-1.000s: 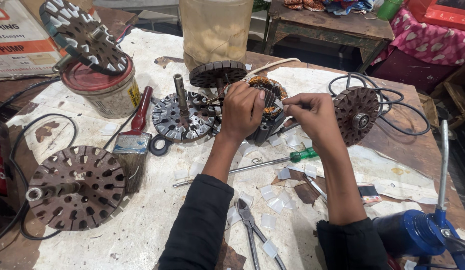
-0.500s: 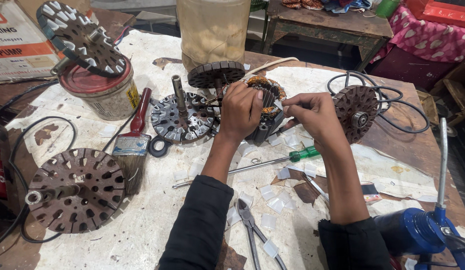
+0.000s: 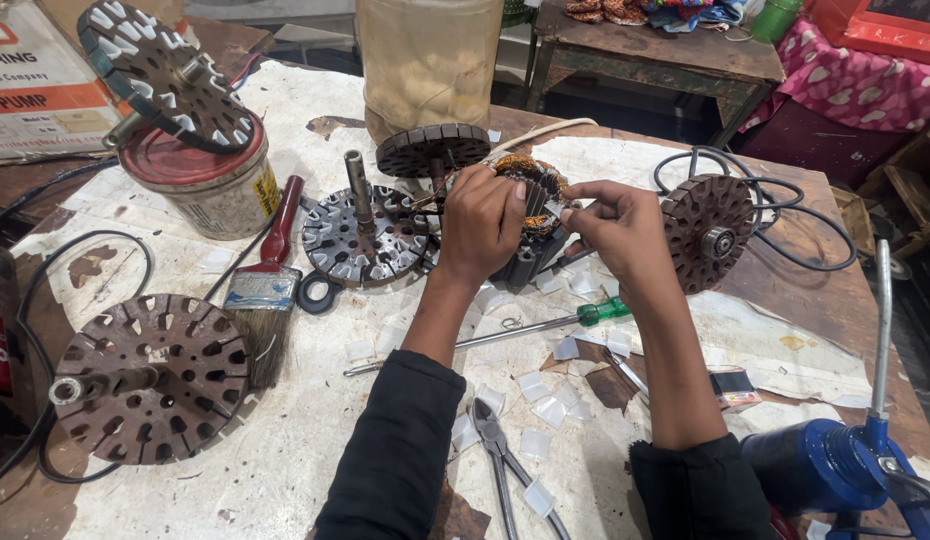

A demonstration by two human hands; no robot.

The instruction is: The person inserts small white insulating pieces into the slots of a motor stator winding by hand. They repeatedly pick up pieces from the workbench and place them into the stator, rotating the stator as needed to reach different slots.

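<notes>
- Gripping the wound stator [image 3: 530, 215]: left hand [image 3: 480, 225] is wrapped over its top, fingers curled shut on the copper coils; stator sits on the table between both hands.
- Right hand [image 3: 610, 225] pinches a small white insulation slip [image 3: 557, 210] between thumb and forefinger, at the stator's slots.
- Risk: the slip could buckle or miss its slot if pushed skewed; a forced push could scrape the winding enamel.
- Risk: stator could rock if the left grip eases, since it stands on its edge.
- Far left of the left hand: white cardboard sign [image 3: 35, 90] with orange band, propped upright.
- Left, nearer: round tin [image 3: 200, 185], red lid, pale label with yellow patch.
- Behind hands: tall cloudy plastic jar [image 3: 430, 60], no label visible.
- Below right hand: green-handled screwdriver [image 3: 545, 325], loose white slips around.
</notes>
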